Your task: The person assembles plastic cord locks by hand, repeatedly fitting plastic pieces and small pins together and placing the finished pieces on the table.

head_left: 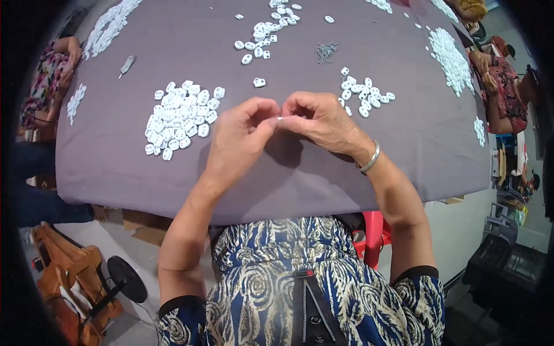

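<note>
My left hand (242,130) and my right hand (323,122) meet above the cloth, fingertips pinched together. Between them shows a sliver of a small white plastic piece (280,119); the fingers cover most of it. Beside my left hand lies a heap of white oval plastic pieces with dark holes (180,118). To the right, past my right hand, is a looser group of similar white pieces (368,96). One single white piece (259,82) lies just beyond my hands. Farther off are a small pile of thin grey metal screws or pins (326,52) and more scattered white ovals (262,34).
A grey-purple cloth (450,155) covers the table. A small tool with a pale handle (126,66) lies at the left. Large white heaps (453,60) sit near both side edges, where other people (505,86) sit. A red chair (374,239) shows below the table edge.
</note>
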Available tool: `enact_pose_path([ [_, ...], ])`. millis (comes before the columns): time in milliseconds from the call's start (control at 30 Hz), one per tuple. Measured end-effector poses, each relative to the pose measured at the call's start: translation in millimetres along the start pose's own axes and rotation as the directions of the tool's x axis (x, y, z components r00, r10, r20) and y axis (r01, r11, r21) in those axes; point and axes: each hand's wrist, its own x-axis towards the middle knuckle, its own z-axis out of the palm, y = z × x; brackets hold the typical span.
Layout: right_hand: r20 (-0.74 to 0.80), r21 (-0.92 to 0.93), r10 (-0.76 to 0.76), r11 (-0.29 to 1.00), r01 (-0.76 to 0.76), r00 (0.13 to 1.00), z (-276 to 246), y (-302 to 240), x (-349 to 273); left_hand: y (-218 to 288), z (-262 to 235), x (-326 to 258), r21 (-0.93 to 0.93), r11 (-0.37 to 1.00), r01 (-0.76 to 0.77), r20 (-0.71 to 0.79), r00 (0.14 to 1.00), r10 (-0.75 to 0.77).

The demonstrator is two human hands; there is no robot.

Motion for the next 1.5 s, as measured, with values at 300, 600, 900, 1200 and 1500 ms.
enact_pose_path([
  [300,-0.003,0.177,0.111,0.978,-0.109,0.994,-0.4,-9.3,-0.3,-0.7,-4.5,3.0,-0.173,0.983,0.057,0.083,0.996,-0.043],
  [600,-0.348,-0.476,-0.233,0.879,0.043,0.908,-79.9,22.8,27.0,2.0,-5.4,4.9,-0.233,0.971,0.059,0.017,0.998,-0.057],
  [900,-0.097,-0.731,-0.221,0.678,0.081,0.97,-102.0,38.3,55.3,-1.4,-8.5,8.6,-0.32,0.94,0.121,0.026,0.993,-0.119],
  [1200,-0.081,-0.688,-0.147,0.724,0.051,0.986,-81.6,21.7,36.0,-8.9,-8.4,9.5,-0.279,0.953,0.117,0.019,0.993,-0.117],
  [1500,-0.232,-0.324,0.005,0.943,-0.082,0.973,-92.1,5.9,3.4,-7.6,-5.5,4.5,0.166,0.986,0.003,-0.037,0.999,0.003],
])
